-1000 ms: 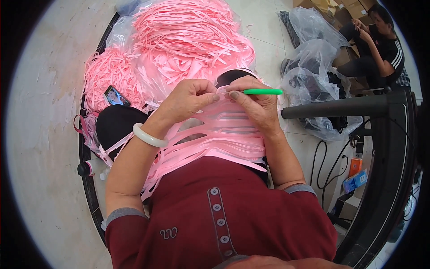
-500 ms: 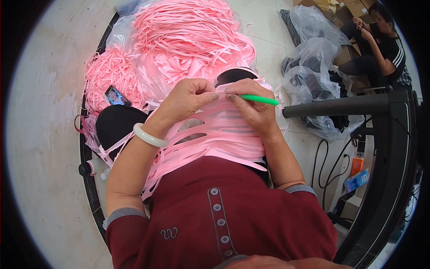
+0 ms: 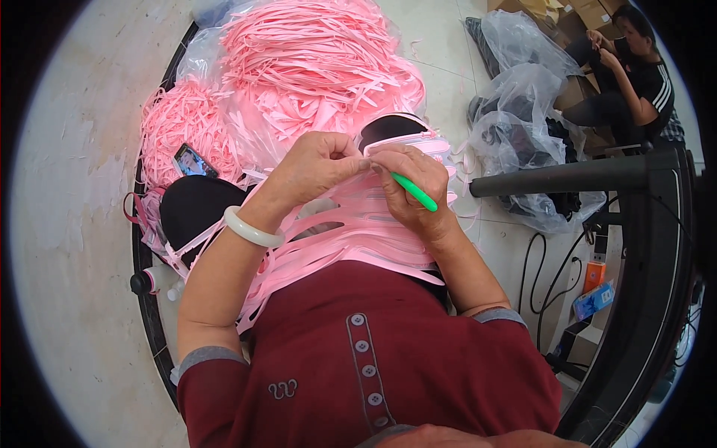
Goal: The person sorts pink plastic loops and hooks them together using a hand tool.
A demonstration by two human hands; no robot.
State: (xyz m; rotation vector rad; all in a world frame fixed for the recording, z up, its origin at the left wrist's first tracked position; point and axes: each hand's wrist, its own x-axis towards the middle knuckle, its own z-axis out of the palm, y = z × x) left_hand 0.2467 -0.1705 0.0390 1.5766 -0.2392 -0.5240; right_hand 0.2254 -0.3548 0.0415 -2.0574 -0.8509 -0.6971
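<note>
Tilted downward now, green pen (image 3: pixel 415 193) in right hand (image 3: pixel 413 187); left hand (image 3: pixel 317 166) pinches pink strips (image 3: pixel 358 224).

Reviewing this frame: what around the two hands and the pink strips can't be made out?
- Head view: the tip of the green tool is hidden under the right hand.
- What the left hand pinches is covered by its fingers.
- The phone screen is too small to read.
- The table rim is mostly buried under pink strips.
</note>
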